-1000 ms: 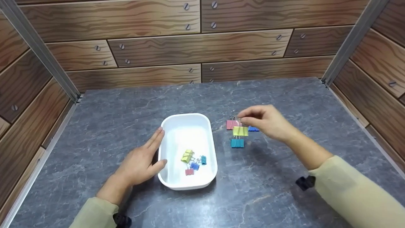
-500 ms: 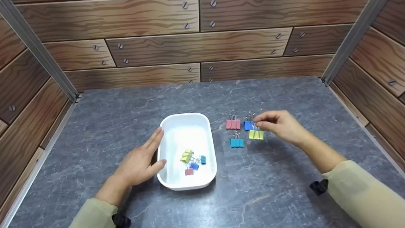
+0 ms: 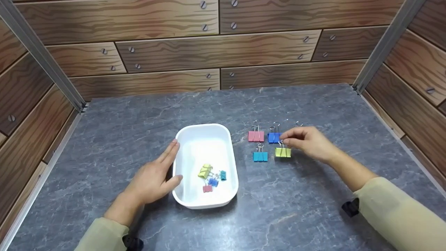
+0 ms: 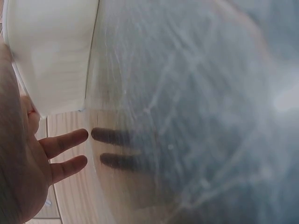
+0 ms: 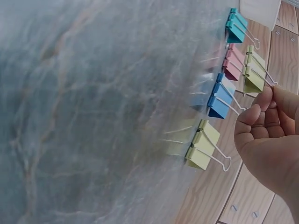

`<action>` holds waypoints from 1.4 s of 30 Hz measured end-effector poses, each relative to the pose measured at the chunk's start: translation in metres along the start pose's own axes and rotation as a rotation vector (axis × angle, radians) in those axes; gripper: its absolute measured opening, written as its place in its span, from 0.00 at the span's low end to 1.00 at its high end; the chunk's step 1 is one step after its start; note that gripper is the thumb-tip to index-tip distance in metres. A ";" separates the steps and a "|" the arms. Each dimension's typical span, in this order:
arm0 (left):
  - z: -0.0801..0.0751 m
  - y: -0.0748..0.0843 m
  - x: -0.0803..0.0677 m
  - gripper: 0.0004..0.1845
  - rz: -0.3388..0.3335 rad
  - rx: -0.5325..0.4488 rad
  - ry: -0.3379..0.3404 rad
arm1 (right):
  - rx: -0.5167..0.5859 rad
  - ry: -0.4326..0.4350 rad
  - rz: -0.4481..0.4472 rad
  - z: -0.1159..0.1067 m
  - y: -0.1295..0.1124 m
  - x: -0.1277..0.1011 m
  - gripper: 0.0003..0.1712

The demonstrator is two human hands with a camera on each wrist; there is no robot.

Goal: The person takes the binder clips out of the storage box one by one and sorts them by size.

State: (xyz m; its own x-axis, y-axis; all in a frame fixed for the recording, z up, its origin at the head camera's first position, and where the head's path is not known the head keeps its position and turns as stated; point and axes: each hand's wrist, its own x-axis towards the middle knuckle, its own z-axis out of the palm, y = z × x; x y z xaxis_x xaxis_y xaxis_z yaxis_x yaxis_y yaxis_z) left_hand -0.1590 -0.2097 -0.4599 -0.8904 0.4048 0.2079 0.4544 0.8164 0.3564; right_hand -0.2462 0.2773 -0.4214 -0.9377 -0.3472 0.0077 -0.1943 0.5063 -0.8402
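My right hand (image 3: 312, 143) pinches a yellow binder clip (image 3: 283, 152) by its wire handles. In the right wrist view thumb and fingertips meet at the handles of this yellow clip (image 5: 254, 70). A blue clip (image 3: 274, 138), a pink clip (image 3: 256, 136) and a teal clip (image 3: 260, 157) stand on the table beside it. Another yellow clip (image 5: 203, 144) stands past the blue one, mostly hidden by the hand in the head view. My left hand (image 3: 151, 183) rests with straight fingers against the left side of a white tray (image 3: 231, 157), its thumb at the rim.
Inside the tray lie a yellow clip (image 3: 205, 170), a small teal clip (image 3: 223, 175), a small blue clip (image 3: 213, 182) and a small pink clip (image 3: 207, 188). The grey marbled table (image 3: 156, 115) is enclosed by wood-patterned walls (image 3: 167, 57).
My right hand has carried the yellow clip rightward from in front of the pink clip, then lowered it a little to the right of the teal one. The left hand and tray stay put.
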 end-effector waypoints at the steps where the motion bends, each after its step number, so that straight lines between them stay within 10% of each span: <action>1: 0.000 0.000 0.000 0.49 0.001 -0.002 0.001 | 0.002 0.000 0.001 0.000 0.001 0.000 0.13; 42: 0.000 0.000 0.000 0.49 -0.005 0.009 -0.002 | -0.061 -0.004 -0.015 0.010 0.017 0.004 0.11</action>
State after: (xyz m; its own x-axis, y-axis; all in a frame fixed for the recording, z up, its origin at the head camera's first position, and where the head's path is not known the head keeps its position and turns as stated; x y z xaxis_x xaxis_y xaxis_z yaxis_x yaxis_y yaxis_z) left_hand -0.1593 -0.2098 -0.4599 -0.8930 0.4013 0.2038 0.4493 0.8223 0.3491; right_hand -0.2507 0.2768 -0.4411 -0.9334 -0.3584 0.0180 -0.2260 0.5482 -0.8053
